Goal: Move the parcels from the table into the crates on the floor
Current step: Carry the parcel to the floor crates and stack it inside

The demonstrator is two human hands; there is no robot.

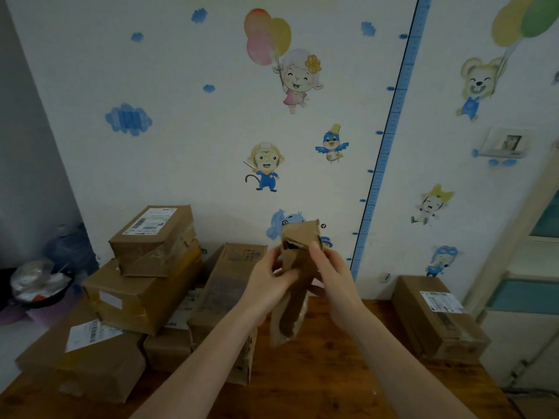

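Holds a narrow cardboard parcel (289, 319) upright in mid-air above the wooden table (317, 382), clear of the top. Grips it with left hand (266, 285), fingers curled round its left edge, and with right hand (332, 276), thumb and fingers wrapped on its right side. Shows a dark gap at the parcel's upper end; contents not discernible.

On the table, near left: labelled box (99, 367), closed. Just behind: small box (168, 346), partly hidden. Centre: long box (223, 291) lying lengthwise, touching the pile. Left rear: large box (142, 300) with a taped box (154, 240) stacked on top. Right: lone box (438, 319), well apart from the rest.

Far left, beside the table: dark bowl (39, 285) holding crumpled plastic bags. Beyond: white wall (211, 131) with cartoon stickers, blue height chart (390, 131), door frame (529, 267) at right.
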